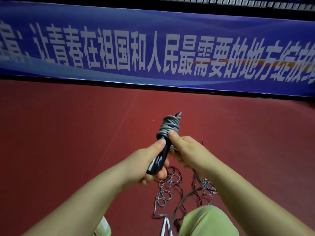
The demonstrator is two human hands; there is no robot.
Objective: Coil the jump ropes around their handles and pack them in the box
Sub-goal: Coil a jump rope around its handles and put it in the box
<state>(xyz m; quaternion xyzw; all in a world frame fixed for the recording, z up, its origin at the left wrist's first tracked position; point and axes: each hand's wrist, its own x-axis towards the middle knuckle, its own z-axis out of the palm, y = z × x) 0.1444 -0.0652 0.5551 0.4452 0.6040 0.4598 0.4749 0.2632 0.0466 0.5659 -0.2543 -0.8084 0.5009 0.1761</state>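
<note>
From the head view, you are mid-coil: grey speckled rope (170, 124) is bunched round the top of the black cylindrical handles (159, 157), with loose rope (166, 189) lying on the red floor (68, 133) below your hands. Next, I judge, you feed more slack up and wrap. Your left hand (150, 160) grips the handles; your right hand (185, 150) pinches the rope just beside them. No box shows.
</note>
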